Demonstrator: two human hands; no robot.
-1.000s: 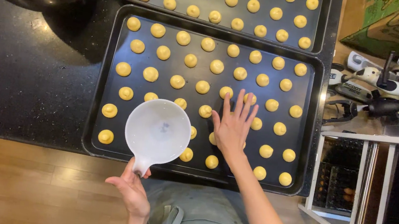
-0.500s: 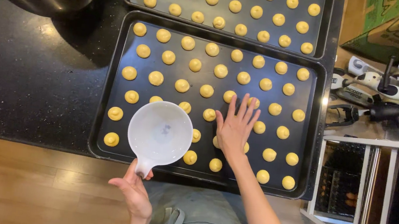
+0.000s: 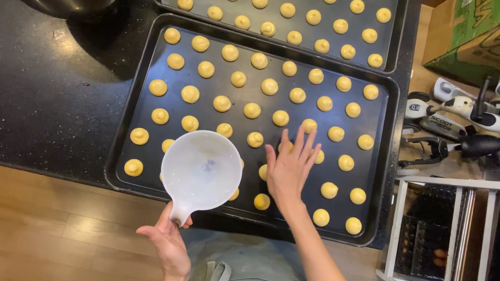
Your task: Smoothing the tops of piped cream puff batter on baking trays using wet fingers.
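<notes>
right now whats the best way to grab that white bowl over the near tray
Grip the white bowl by its short handle stub, coming from the near edge below, as the left hand does. The stub points toward the person, clear of the dough rounds the right hand touches.

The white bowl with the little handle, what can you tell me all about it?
The white bowl is round, pale and looks like plastic, with one short stubby handle pointing toward the person. Inside it looks nearly empty, with only a faint dark speck at the bottom. The left hand grips that handle and holds the bowl open side up over the near edge of the black baking tray, hiding some of the yellow dough mounds beneath. The right hand lies spread on the tray beside it, not touching the bowl.
</notes>
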